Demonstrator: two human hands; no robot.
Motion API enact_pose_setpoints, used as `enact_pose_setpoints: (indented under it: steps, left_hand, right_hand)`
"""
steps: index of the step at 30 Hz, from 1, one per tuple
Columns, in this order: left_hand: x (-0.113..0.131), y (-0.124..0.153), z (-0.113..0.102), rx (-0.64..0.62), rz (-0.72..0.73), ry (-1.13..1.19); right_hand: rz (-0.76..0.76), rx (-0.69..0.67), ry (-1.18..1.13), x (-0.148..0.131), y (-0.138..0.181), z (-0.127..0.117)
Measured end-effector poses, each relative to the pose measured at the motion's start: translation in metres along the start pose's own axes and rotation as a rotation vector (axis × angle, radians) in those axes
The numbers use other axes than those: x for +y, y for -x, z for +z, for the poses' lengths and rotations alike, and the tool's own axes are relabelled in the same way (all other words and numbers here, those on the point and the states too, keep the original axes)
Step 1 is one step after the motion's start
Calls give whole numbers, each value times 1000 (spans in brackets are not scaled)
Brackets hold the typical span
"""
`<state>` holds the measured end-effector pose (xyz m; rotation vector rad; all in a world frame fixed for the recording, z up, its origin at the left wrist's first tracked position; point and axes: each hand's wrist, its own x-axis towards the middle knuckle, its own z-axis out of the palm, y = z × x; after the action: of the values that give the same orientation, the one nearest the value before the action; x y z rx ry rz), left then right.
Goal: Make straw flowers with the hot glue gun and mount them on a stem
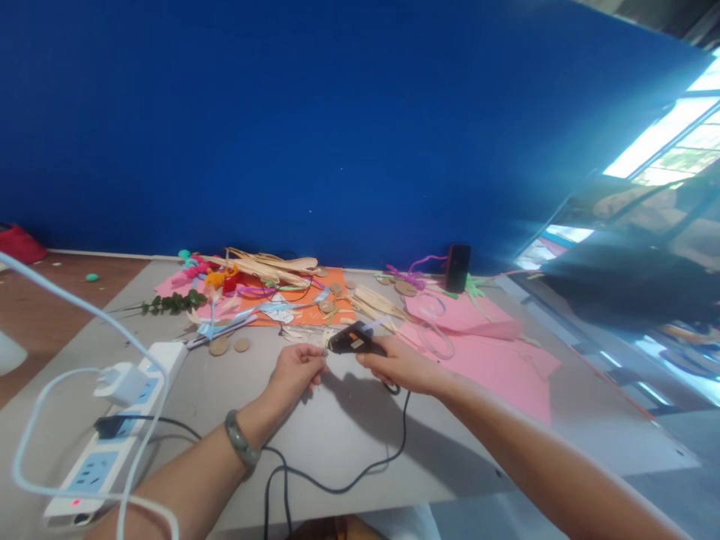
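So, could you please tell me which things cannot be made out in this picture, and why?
All in the head view:
What, if anything, the left hand pinches: too small, partly covered by the hand itself.
The grip of the black glue gun: covered by the right hand.
Where the black cord runs lower down: cut off by the bottom edge.
The red object's full shape: cut off by the left edge.

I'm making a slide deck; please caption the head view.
Right hand holding a black hot-glue gun, nozzle toward the left hand, above a grey table bearing pink paper and a power strip.
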<state>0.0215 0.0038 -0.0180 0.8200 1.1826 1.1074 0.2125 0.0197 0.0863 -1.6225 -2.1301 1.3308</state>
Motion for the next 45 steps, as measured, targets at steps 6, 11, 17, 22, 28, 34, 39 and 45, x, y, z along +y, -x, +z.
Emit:
enact_pose_setpoints:
  steps: [6,11,17,22,28,34,39,45]
  left_hand:
    - [4,3,2,-2,-6,0]
    - [6,4,3,-7,-5,6]
    - [2,3,2,-7,0,2]
    - [-2,0,0,-8,2,-6]
    - [1,2,1,-1,-4,-1]
    - [5,5,3,4,-22,-9]
    - [8,7,4,7,-13,5]
    - [8,6,4,23,-32,18]
  right_hand:
    - [3,5,18,-1,-1,0]
    - [12,15,38,0,-1,1]
    - [-6,30,57,-5,1,1]
    - [-14,42,52,-5,1,0]
    - [-26,50,49,-4,4,0]
    - [-34,29,61,-6,6,3]
    - [-38,28,45,-4,5,5]
    - [-29,17,54,-2,6,7]
